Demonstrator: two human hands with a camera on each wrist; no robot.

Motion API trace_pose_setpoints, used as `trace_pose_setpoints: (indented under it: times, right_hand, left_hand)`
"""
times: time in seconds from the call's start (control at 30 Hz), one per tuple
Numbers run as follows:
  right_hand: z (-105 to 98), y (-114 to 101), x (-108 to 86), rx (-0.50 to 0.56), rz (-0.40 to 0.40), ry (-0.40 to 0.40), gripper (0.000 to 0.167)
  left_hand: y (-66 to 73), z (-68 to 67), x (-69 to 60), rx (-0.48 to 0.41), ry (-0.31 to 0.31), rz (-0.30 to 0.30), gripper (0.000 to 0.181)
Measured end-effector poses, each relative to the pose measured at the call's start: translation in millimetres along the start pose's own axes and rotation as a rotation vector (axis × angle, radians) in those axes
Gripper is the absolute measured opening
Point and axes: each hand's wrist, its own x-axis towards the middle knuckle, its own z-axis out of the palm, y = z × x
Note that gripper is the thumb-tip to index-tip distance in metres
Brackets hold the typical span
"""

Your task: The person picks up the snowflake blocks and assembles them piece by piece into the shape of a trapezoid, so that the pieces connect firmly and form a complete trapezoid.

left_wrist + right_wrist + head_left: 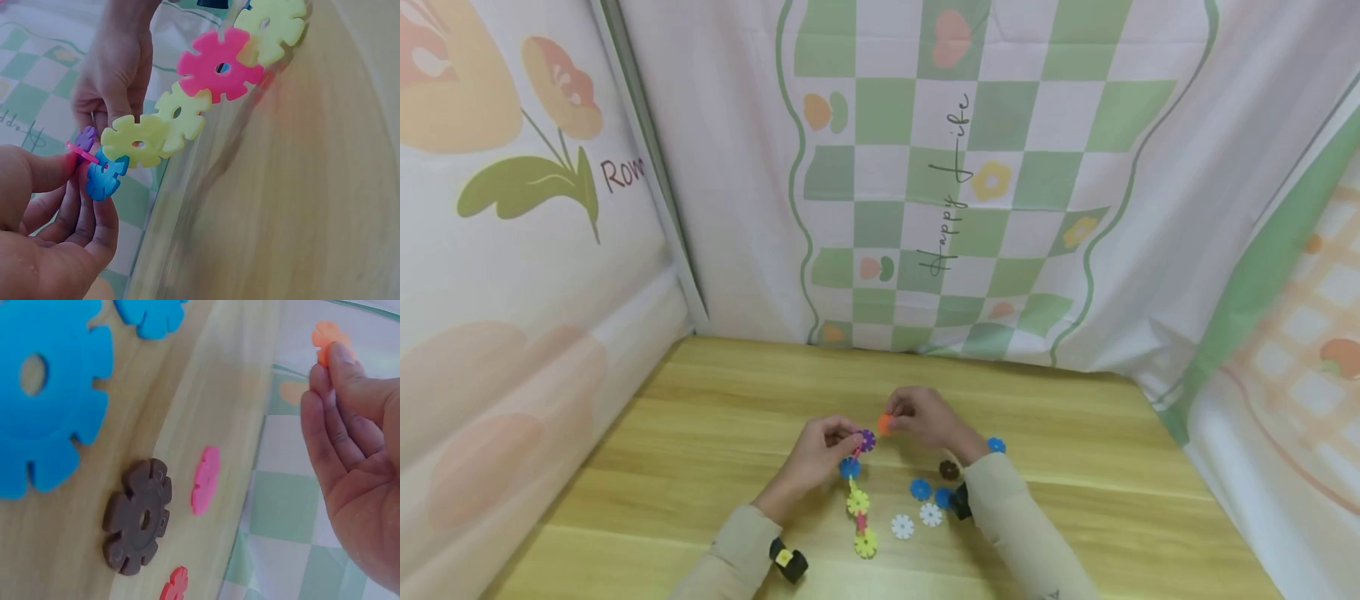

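Note:
My left hand (817,454) pinches the far end of a chain of interlocked plastic snowflake discs, near a purple disc (868,440) and a small pink disc (81,152). From there the chain runs through a blue disc (848,469), yellow discs (187,119) and a larger pink disc (209,69) to a yellow disc (866,544) at the near end. Between thumb and fingers, my right hand (931,418) holds an orange snowflake disc (326,339). That orange disc is apart from the chain, just right of the purple one.
Loose on the wooden table (737,392) lie a brown disc (949,471), several blue discs (921,489), white discs (902,526), a pink disc (205,481) and a red disc (175,586). Patterned curtains (737,250) enclose the table's back and sides.

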Motion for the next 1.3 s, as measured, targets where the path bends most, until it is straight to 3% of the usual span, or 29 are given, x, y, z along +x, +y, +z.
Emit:
trace_pose_setpoints:
  times: [0.27, 0.47, 0.77, 1.0, 1.2, 1.3]
  right_hand:
    - [-3, -12, -17.5, 0.118, -0.028, 0.057, 0.009]
    - [-3, -18, -24.5, 0.116, -0.147, 0.083, 0.009]
    - [-1, -24, -26.1, 0.023, -0.307, 0.082, 0.006]
    - [2, -29, -26.4, -0.065, -0.422, 0.16, 0.009]
    - [7, -28, -25.0, -0.116, -0.509, 0.232, 0.012]
    - [12, -26, -25.2, -0.111, -0.516, 0.263, 0.015]
  left_hand:
    - [0.5, 2.8, -0.3, -0.006, -0.037, 0.013, 0.016]
    - [3.3, 6.6, -0.3, -0.02, -0.042, 0.005, 0.015]
    - [3.9, 9.7, -0.5, -0.049, -0.046, 0.016, 0.012]
    - [5.1, 13.6, -3.0, -0.078, 0.013, 0.022, 0.01]
    - [9.8, 15.8, -6.3, -0.106, 0.051, -0.012, 0.007]
    - [10.9, 16.5, -8.3, -0.111, 0.057, -0.023, 0.007]
